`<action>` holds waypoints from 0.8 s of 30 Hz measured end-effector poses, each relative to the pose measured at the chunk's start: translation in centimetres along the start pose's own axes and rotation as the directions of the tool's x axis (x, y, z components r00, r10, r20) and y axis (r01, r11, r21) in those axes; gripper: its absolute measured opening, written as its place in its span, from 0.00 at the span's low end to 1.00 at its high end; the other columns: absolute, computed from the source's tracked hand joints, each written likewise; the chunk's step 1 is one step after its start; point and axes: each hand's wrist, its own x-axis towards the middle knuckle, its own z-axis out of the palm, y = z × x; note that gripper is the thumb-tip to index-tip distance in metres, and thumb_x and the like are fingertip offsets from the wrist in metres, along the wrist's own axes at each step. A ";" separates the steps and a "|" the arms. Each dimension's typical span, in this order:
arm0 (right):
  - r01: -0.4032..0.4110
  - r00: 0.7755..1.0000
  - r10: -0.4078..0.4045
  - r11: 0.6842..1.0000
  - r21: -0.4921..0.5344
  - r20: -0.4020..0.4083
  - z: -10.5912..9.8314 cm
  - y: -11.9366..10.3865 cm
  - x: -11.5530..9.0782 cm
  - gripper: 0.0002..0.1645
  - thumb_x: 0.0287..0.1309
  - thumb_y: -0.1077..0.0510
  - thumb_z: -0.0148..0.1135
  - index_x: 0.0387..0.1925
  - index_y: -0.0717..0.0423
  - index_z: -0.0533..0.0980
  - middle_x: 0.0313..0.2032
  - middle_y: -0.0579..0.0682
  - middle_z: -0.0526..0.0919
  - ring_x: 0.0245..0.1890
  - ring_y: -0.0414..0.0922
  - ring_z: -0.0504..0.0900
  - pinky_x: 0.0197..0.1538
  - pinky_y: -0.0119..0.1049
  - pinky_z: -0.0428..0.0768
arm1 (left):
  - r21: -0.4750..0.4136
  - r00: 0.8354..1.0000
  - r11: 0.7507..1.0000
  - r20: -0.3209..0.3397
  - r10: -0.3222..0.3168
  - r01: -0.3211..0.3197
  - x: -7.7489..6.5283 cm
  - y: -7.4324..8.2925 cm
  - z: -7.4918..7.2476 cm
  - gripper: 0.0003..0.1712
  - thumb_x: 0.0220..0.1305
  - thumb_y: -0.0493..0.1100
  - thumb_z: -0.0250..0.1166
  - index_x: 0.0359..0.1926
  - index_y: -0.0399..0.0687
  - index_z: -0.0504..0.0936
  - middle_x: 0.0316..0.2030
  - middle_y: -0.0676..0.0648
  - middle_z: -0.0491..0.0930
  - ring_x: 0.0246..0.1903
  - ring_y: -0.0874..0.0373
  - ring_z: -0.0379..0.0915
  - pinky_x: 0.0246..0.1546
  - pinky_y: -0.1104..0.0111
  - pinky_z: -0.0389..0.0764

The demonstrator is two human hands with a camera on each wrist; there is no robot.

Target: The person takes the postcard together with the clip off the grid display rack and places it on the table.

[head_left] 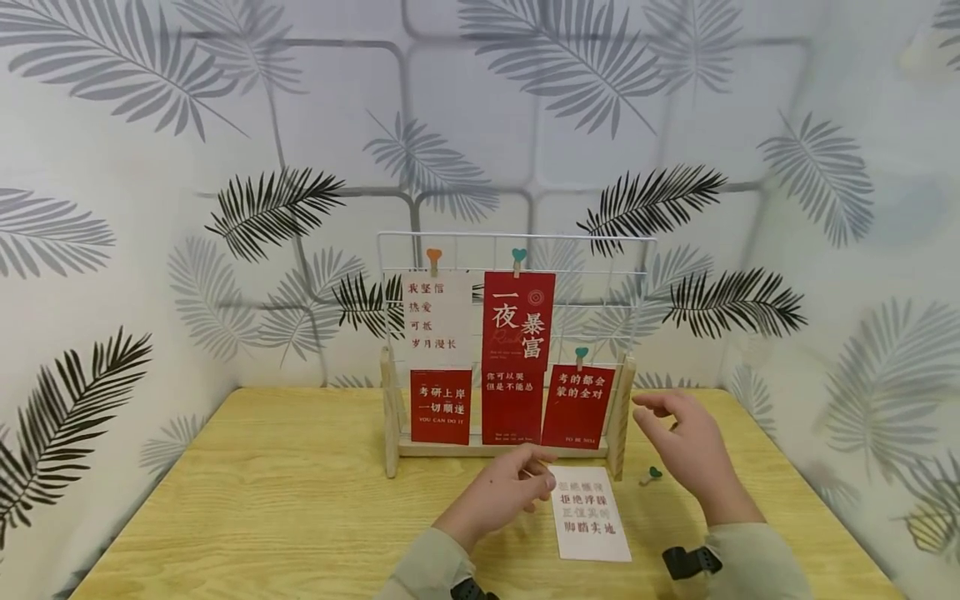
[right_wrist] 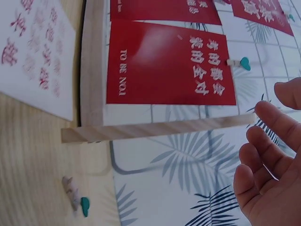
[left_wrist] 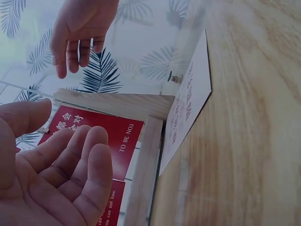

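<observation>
The left hand (head_left: pixel 504 490) and the right hand (head_left: pixel 690 442) hover apart, both loosely curved.

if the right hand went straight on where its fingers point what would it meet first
Probably the right wooden post of the rack, though depth is unclear and the right hand may pass in front.

left red card (head_left: pixel 440 407): YOU CAN DO IT | right red card (head_left: pixel 576 413): TO BE NO.1
</observation>
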 end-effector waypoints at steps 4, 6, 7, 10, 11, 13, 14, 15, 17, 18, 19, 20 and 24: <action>0.035 0.999 -0.035 0.999 -0.015 0.007 0.1 -1.1 0.3 0.19 0.71 0.48 0.60 0.54 0.56 0.83 0.45 0.51 0.78 0.45 0.47 0.71 0.38 0.41 0.75 | 0.009 1.000 1.000 -0.013 0.011 -0.011 -0.1 0.3 -0.4 0.18 0.72 0.48 0.64 0.60 0.54 0.78 0.44 0.52 0.79 0.44 0.51 0.78 0.43 0.59 0.83; 0.051 0.999 -0.050 0.999 -0.017 0.019 0.0 -1.7 0.5 0.19 0.71 0.49 0.60 0.53 0.56 0.83 0.44 0.50 0.77 0.45 0.46 0.71 0.38 0.41 0.74 | 0.020 1.000 1.000 -0.019 0.025 -0.025 0.0 0.5 -0.7 0.17 0.73 0.48 0.63 0.59 0.53 0.78 0.44 0.52 0.79 0.43 0.52 0.78 0.43 0.61 0.83; 0.058 0.998 -0.057 0.998 -0.016 0.024 -0.1 -2.0 0.6 0.18 0.71 0.50 0.60 0.54 0.56 0.83 0.44 0.50 0.77 0.44 0.46 0.70 0.38 0.42 0.74 | 0.027 0.999 0.999 -0.021 0.035 -0.034 0.0 0.6 -0.8 0.17 0.73 0.48 0.63 0.59 0.53 0.78 0.44 0.52 0.79 0.43 0.53 0.78 0.43 0.62 0.83; 0.068 0.997 -0.067 0.998 -0.016 0.043 -0.3 -2.8 1.0 0.19 0.72 0.50 0.59 0.55 0.56 0.82 0.48 0.52 0.77 0.47 0.48 0.71 0.41 0.45 0.73 | 0.059 0.998 0.997 -0.038 0.058 -0.055 -0.1 1.0 -1.4 0.17 0.73 0.48 0.63 0.59 0.55 0.77 0.44 0.53 0.79 0.43 0.52 0.78 0.42 0.63 0.82; 0.075 0.996 -0.074 0.997 -0.018 0.045 -0.3 -3.0 1.1 0.19 0.72 0.50 0.59 0.55 0.56 0.82 0.49 0.52 0.77 0.47 0.48 0.71 0.41 0.45 0.73 | 0.072 0.997 0.995 -0.043 0.065 -0.062 -0.1 1.2 -1.5 0.17 0.73 0.49 0.63 0.59 0.55 0.77 0.44 0.53 0.79 0.43 0.54 0.77 0.42 0.63 0.82; 0.079 0.996 -0.078 0.997 -0.020 0.050 -0.4 -3.4 1.3 0.19 0.72 0.49 0.58 0.56 0.55 0.82 0.51 0.52 0.77 0.48 0.49 0.71 0.41 0.45 0.73 | 0.099 0.995 0.992 -0.053 0.082 -0.076 -0.3 1.5 -1.9 0.17 0.73 0.49 0.63 0.60 0.55 0.77 0.46 0.53 0.80 0.44 0.56 0.77 0.43 0.62 0.81; 0.084 0.995 -0.083 0.996 -0.025 0.049 -0.4 -3.6 1.4 0.20 0.73 0.48 0.58 0.56 0.55 0.82 0.51 0.52 0.77 0.49 0.49 0.71 0.42 0.45 0.73 | 0.113 0.994 0.990 -0.060 0.090 -0.083 -0.4 1.7 -2.1 0.17 0.73 0.49 0.63 0.60 0.55 0.77 0.46 0.53 0.80 0.44 0.57 0.76 0.43 0.62 0.80; 0.092 0.995 -0.091 0.995 -0.029 0.049 -0.4 -3.8 1.6 0.20 0.73 0.48 0.58 0.56 0.55 0.81 0.51 0.51 0.77 0.49 0.48 0.72 0.42 0.45 0.74 | 0.131 0.993 0.987 -0.067 0.098 -0.088 -0.5 1.9 -2.3 0.18 0.73 0.49 0.63 0.60 0.55 0.77 0.46 0.53 0.80 0.44 0.58 0.76 0.44 0.62 0.80; 0.109 0.993 -0.107 0.994 -0.027 0.046 -0.4 -4.4 2.0 0.20 0.72 0.48 0.58 0.55 0.55 0.81 0.51 0.51 0.76 0.47 0.47 0.72 0.41 0.45 0.74 | 0.167 0.990 0.981 -0.086 0.115 -0.099 -0.6 2.3 -2.7 0.18 0.73 0.48 0.62 0.60 0.55 0.76 0.47 0.54 0.80 0.45 0.59 0.75 0.46 0.61 0.79; 0.119 0.992 -0.118 0.992 -0.029 0.043 -0.4 -4.7 2.2 0.20 0.72 0.48 0.58 0.55 0.55 0.81 0.51 0.50 0.76 0.47 0.47 0.72 0.42 0.45 0.74 | 0.186 0.988 0.977 -0.099 0.122 -0.102 -0.6 2.6 -2.9 0.18 0.73 0.48 0.62 0.61 0.55 0.76 0.47 0.54 0.81 0.46 0.59 0.75 0.46 0.61 0.79; 0.134 0.990 -0.133 0.990 -0.032 0.039 -0.5 -5.0 2.4 0.20 0.72 0.48 0.58 0.55 0.55 0.82 0.51 0.51 0.76 0.47 0.47 0.72 0.42 0.45 0.74 | 0.201 0.986 0.974 -0.112 0.125 -0.101 -0.7 2.8 -3.2 0.18 0.72 0.48 0.62 0.60 0.55 0.76 0.46 0.54 0.81 0.45 0.59 0.75 0.46 0.60 0.79; 0.148 0.988 -0.147 0.988 -0.033 0.037 -0.5 -5.3 2.6 0.19 0.72 0.48 0.59 0.55 0.55 0.82 0.51 0.51 0.76 0.46 0.47 0.72 0.42 0.45 0.74 | 0.219 0.984 0.971 -0.126 0.130 -0.100 -0.7 3.1 -3.4 0.18 0.72 0.48 0.63 0.61 0.56 0.76 0.46 0.56 0.81 0.45 0.59 0.75 0.46 0.60 0.79; 0.209 0.978 -0.208 0.977 -0.044 0.033 -0.7 -6.5 3.4 0.17 0.71 0.50 0.60 0.54 0.54 0.82 0.51 0.52 0.77 0.44 0.49 0.72 0.43 0.50 0.74 | 0.279 0.975 0.955 -0.162 0.153 -0.103 -0.8 4.2 -4.2 0.19 0.72 0.49 0.63 0.61 0.57 0.76 0.48 0.55 0.81 0.47 0.58 0.76 0.47 0.59 0.79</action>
